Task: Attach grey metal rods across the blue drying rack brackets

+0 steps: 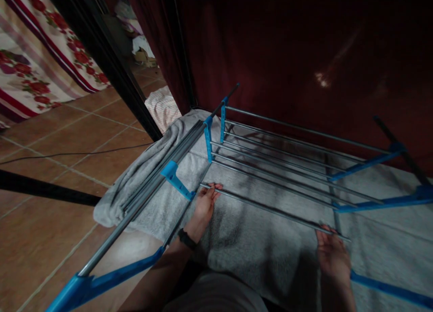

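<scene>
Both my hands grip one thin grey metal rod (267,206) that runs across in front of me. My left hand (205,201) is closed around it near its left end, beside a blue plastic bracket (179,182). Toward the right end, my right hand (333,253) is closed on the same rod, whose tip sticks out past the fingers. Beyond it stands a rack of several parallel metal rods (287,161), joined at the left to upright blue brackets (208,140) and at the right to slanting blue brackets (382,203).
Several loose grey rods (165,165) lie bundled at the left on a grey blanket (237,244). Behind the rack rises a dark red panel (287,55). Tiled floor (67,185), a thin black cable (101,153) and a floral curtain (43,50) are at the left.
</scene>
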Tool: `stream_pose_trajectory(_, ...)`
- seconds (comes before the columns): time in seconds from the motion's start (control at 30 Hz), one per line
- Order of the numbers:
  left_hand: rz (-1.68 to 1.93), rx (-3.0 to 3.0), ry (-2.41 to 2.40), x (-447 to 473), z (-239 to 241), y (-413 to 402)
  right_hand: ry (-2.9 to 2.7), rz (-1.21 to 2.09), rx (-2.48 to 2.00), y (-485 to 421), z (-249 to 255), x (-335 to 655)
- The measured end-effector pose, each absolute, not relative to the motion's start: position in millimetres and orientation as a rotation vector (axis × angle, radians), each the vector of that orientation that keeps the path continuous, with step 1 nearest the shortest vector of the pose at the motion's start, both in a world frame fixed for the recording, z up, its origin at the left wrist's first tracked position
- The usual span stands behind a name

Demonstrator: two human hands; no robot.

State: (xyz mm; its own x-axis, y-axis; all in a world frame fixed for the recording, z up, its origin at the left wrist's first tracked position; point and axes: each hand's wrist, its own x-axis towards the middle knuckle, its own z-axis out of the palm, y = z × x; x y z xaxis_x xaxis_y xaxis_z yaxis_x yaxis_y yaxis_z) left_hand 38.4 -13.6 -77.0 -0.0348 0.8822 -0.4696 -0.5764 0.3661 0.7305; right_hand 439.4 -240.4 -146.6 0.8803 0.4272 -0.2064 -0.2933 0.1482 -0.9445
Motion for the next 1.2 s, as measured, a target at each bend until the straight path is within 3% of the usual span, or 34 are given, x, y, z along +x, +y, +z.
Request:
stream_pose_trajectory(0.4, 0.993, 0.312, 0.987, 64.5, -70.3, -15.0, -0.002, 0.592, -1.208, -233.2, -126.7, 421.6)
stream_pose_trajectory(0.7, 1.019, 0.288, 1.116, 73.8, -72.7, -10.0, 0.088, 0.64, -1.142, -212.6, -115.9, 376.0)
stream_pose_trajectory(1.2, 1.004, 0.335, 1.125, 74.2, -71.6, -6.2, -0.079, 0.61, -1.191, -209.5, -133.2, 378.3)
